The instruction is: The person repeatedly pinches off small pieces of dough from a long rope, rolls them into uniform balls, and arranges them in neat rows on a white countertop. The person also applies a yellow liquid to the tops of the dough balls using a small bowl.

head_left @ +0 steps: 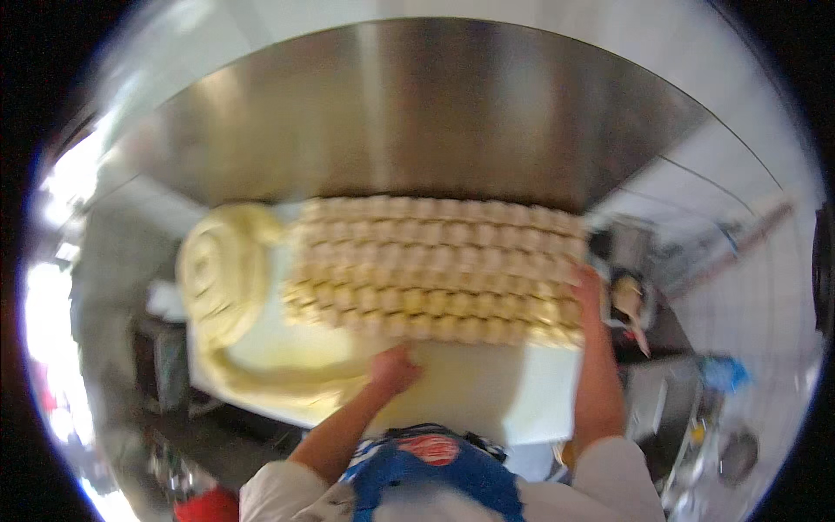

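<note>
Pale dough rows [435, 265] on white board [487, 391]

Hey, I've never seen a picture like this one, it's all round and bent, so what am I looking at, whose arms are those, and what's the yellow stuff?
This is one picture from a wide fisheye camera worn on a person's head, looking down at their own work. The lens bends straight edges, hence the round look. The two bare forearms coming up from the bottom edge belong to that person.

In front of them lies a white rectangular work board. On it are rows of small pale yellow dough pieces, packed side by side. To their left sits a large coiled roll of pale yellow dough, with a flat strip of dough trailing from it along the board.

The left hand rests on the board, just below the rows and at the end of that strip. The right hand touches the right end of the rows. Neither hand clearly grips anything. Behind the board is a shiny steel surface. The picture is blurred, so finer detail is lost.
</note>
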A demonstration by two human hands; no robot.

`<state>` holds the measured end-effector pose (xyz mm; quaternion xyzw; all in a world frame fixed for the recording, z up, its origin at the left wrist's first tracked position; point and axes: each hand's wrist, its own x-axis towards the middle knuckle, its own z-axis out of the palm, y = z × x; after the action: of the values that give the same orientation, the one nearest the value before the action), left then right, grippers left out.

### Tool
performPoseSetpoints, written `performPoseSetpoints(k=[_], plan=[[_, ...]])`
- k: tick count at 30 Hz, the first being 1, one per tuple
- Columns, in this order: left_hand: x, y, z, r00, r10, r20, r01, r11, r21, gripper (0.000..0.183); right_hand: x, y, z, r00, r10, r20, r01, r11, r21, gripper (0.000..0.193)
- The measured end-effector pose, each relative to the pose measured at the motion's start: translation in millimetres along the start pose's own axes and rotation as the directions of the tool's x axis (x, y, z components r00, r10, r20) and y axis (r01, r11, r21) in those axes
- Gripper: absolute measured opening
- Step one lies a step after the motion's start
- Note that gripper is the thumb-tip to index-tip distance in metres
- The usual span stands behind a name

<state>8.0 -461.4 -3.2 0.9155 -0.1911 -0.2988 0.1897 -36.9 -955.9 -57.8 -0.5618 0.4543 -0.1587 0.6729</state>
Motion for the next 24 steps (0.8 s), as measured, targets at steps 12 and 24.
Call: performPoseSetpoints(k=[12,24], plan=[[-101,-75,-22,0.907,0.407,-0.107,-0.402,0.913,0.064,0.088,-355,98,183,0.788,0.202,0.582,0.098,0.891,-0.442,0.053],[-197,-345,-185,0.944,0.3,0.141,-0.32,0.935,0.151,0.053,-402,109,224,0.967,0.13,0.22,-0.067,0.959,-0.274,0.038]])
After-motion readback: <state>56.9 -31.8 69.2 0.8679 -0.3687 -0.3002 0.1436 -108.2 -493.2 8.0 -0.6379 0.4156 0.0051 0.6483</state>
